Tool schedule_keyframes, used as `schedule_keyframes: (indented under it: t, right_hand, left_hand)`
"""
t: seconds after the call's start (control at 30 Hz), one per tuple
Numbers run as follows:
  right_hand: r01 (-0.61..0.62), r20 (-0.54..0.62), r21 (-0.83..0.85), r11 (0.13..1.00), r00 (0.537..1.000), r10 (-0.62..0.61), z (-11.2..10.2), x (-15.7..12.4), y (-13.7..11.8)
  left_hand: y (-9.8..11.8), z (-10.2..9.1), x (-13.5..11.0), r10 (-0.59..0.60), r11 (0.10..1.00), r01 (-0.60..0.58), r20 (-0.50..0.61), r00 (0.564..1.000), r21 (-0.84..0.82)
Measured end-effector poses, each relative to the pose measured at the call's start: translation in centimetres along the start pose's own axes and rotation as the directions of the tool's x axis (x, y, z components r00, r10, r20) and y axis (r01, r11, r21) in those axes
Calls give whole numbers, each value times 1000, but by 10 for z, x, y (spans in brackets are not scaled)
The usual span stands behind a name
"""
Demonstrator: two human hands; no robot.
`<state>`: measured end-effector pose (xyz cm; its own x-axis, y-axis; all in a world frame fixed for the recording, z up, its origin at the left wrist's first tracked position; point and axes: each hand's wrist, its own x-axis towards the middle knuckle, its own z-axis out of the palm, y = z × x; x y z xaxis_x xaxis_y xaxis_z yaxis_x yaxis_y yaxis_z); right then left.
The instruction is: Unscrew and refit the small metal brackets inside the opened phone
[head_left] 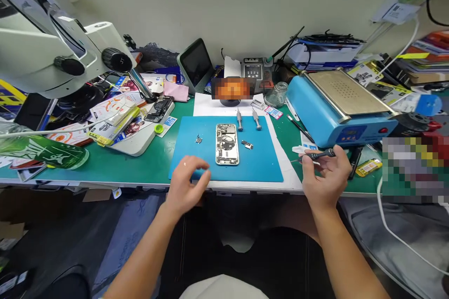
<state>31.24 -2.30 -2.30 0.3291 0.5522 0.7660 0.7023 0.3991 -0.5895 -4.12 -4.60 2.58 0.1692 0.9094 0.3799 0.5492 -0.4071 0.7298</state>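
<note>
On the blue mat (194,163) lies an opened phone (227,145), its inner parts facing up. Left of the phone are small parts (199,139); a small metal component (247,145) rests to its right. Two grey precision screwdrivers (240,120) are at the mat's far edge. Over the mat's near left edge, my left hand (187,184) is empty, thumb apart from the curled fingers. Right of the mat, my right hand (326,177) grips a dark screwdriver (317,154) between thumb and fingers, its thin shaft pointing left.
A blue heating plate machine (312,112) stands at the right, a microscope (80,60) at the left. A green bottle (45,150) lies on the left. A glass jar (277,95), a soldering station (253,72) and a dark-screened device (196,65) line the back.
</note>
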Motion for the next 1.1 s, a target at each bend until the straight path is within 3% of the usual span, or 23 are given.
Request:
schedule_keyframes:
  t: [0.1, 0.23, 0.47, 0.67, 0.83, 1.1]
  right_hand:
    - [-10, 21, 29, 1000, 1000, 9, -2, 2, 1]
    - [-30, 2, 17, 999, 1000, 30, -2, 5, 1]
    - [123, -20, 50, 991, 992, -122, 0, 7, 7]
    - [66, -27, -7, 998, 997, -66, 3, 3, 1]
    - [-52, 23, 9, 999, 998, 51, 2, -3, 1]
    - [-45, 14, -23, 999, 999, 45, 1, -3, -1]
  left_hand:
    - [-16, 5, 36, -64, 992, 54, 88, 994, 110]
    - [-26, 16, 55, -123, 977, 85, 189, 974, 196]
    - [-27, 18, 55, -112, 960, 50, 216, 970, 275]
    - [-33, 12, 51, -87, 979, 37, 244, 966, 202]
    - [-33, 14, 48, -87, 975, 39, 219, 972, 218]
    - [-29, 14, 47, -95, 971, 44, 212, 973, 234]
